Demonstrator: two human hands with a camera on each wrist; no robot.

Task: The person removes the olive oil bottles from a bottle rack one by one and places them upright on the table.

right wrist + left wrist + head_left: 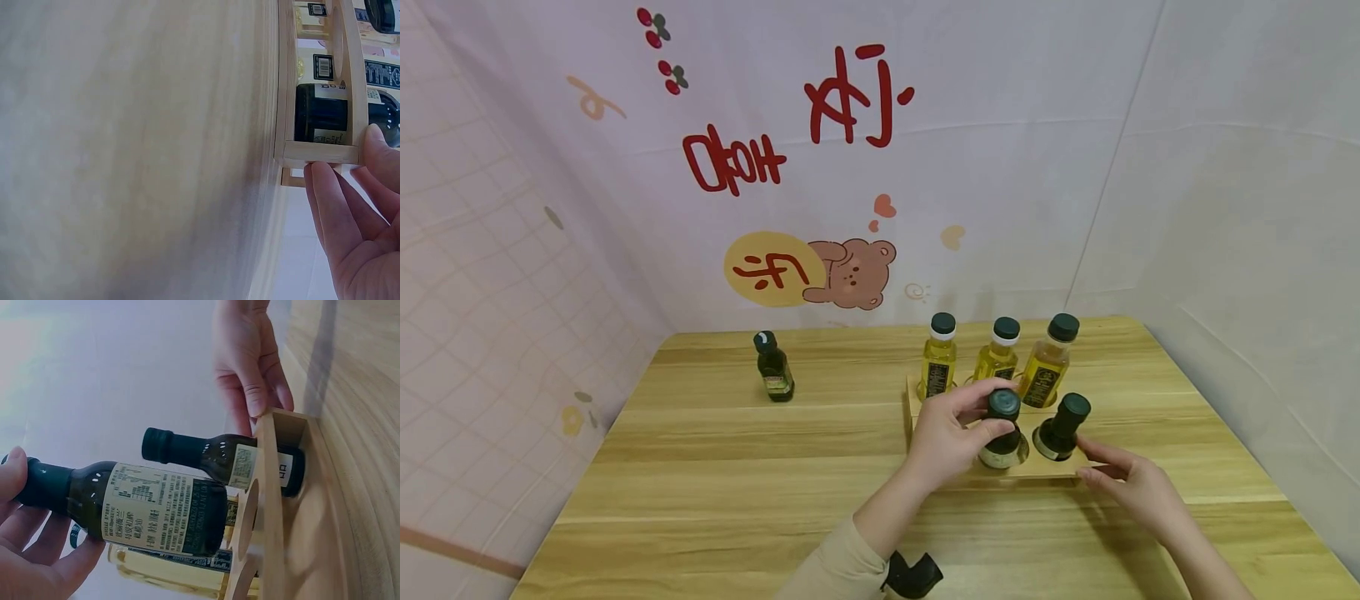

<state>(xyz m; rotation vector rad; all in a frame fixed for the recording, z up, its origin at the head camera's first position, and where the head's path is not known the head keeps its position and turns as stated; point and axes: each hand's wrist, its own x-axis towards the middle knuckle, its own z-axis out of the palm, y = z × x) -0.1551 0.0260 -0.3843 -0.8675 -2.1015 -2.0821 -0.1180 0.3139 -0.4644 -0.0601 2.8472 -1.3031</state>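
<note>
My left hand [942,440] grips a dark glass bottle [150,506] by its neck and capped top. In the left wrist view its base is beside the upper board of the wooden rack [270,519], over a round hole. At the rack's right front corner, my right hand [1138,492] holds the end, thumb on the upper board and fingers against the end panel [322,152]. A second dark bottle [1063,427] stands tilted in the front right hole, close to that hand. Behind, three yellow oil bottles [938,360] with dark caps occupy the back row.
Another small dark bottle [775,372] stands alone at the back left of the wooden table [737,500]. A printed white cloth [1000,167] hangs behind the table and along both sides. A black object [913,575] shows beside the left sleeve at the bottom edge.
</note>
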